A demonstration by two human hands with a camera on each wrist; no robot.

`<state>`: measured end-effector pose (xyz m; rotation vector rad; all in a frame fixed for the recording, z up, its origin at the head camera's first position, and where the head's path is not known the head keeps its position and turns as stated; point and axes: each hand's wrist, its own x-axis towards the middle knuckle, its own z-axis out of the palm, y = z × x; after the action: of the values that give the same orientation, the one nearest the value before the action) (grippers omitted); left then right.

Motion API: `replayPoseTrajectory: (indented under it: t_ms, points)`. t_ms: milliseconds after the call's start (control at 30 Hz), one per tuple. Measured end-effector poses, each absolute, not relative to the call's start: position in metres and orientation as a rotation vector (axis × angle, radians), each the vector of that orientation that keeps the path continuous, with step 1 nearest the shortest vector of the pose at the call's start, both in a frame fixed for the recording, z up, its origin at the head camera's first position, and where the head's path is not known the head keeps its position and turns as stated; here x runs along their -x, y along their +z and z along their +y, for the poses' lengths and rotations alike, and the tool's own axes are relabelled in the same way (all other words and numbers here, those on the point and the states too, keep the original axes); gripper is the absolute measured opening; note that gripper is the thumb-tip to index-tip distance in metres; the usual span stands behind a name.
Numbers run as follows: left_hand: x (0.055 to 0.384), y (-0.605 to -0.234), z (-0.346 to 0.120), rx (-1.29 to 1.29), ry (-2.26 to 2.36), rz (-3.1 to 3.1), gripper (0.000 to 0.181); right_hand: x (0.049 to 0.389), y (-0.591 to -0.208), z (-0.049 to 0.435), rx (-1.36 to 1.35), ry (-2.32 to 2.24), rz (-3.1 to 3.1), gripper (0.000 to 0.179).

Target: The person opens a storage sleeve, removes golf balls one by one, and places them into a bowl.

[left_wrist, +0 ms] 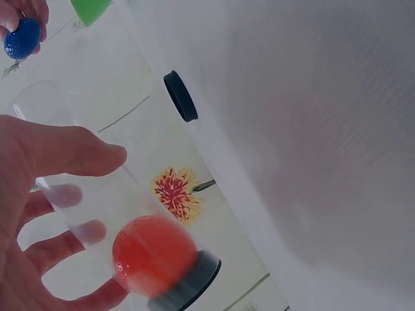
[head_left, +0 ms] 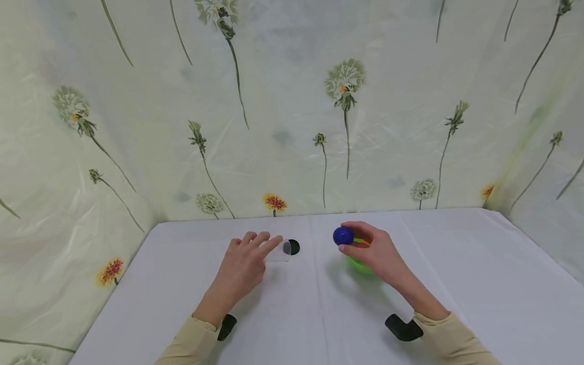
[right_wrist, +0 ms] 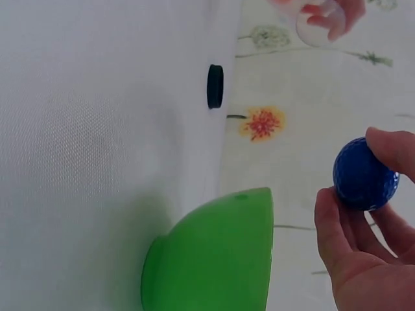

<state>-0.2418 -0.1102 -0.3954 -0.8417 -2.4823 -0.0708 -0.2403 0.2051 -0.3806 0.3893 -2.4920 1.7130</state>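
My left hand (head_left: 246, 261) grips a clear plastic tube (left_wrist: 97, 188) round its side. Inside the tube, against its dark end cap (left_wrist: 188, 285), sits an orange-red ball (left_wrist: 154, 254). The tube's other end looks uncovered and points toward the right hand. Between thumb and fingertips my right hand (head_left: 376, 251) pinches a blue dimpled golf ball (right_wrist: 364, 173), held above a green bowl (right_wrist: 214, 259). In the head view that hand hides much of the bowl; a bit of orange shows there. A loose black cap (head_left: 294, 247) lies on the table between the hands.
A white cloth covers the table (head_left: 315, 314). Behind it and at the sides hangs a pale curtain (head_left: 283, 152) printed with dandelions. Black straps or mounts (head_left: 404, 328) sit at both wrists.
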Motion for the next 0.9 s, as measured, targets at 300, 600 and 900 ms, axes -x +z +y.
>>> replayPoseTrajectory:
  t_ms: [300,600,900]
  points:
    - [0.242,-0.396,-0.111,0.828,-0.077,-2.505,0.064,0.236,-0.379,0.226,-0.321,1.684,-2.536,0.054]
    - [0.243,-0.397,-0.113,0.829,-0.084,-2.503,0.064,0.233,-0.38,0.241,-0.304,1.668,-2.538,0.056]
    - [0.242,-0.396,-0.113,0.827,-0.081,-2.512,0.064,0.231,-0.383,0.255,-0.29,1.61,-2.567,0.057]
